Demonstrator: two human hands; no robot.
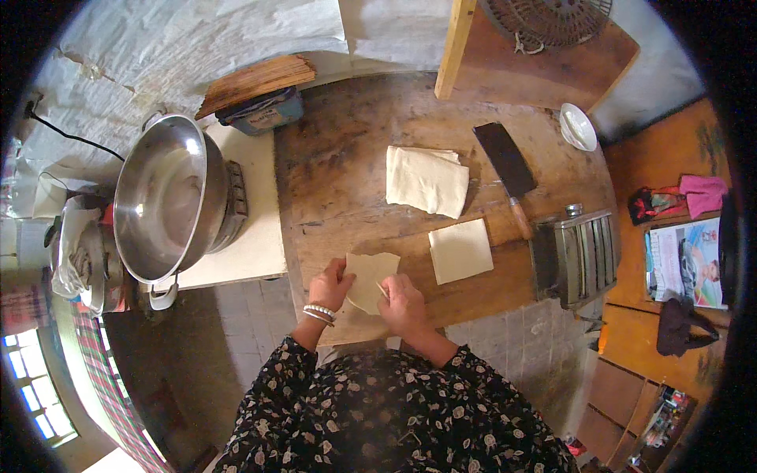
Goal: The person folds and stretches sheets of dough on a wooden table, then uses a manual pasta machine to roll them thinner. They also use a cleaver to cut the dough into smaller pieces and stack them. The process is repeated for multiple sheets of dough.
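Note:
A thin, irregular dough sheet (371, 278) lies near the table's front edge, between my hands. My left hand (331, 286), with bracelets at the wrist, holds its left edge, thumb on top. My right hand (406, 303) is closed around a thin pale stick (382, 289), whose tip points over the sheet's right side; most of the stick is hidden in the fist. To the right sits a stack of square dough sheets (461, 252). Beyond it lies a larger folded dough sheet (427, 182).
A cleaver (505, 158) lies right of the dough, its wooden handle towards a metal pasta machine (579, 257). A white bowl (577, 128) stands at the far right. On the left, a large steel pan (165, 201) rests on a cooker. A blue container (263, 112) stands by the wall.

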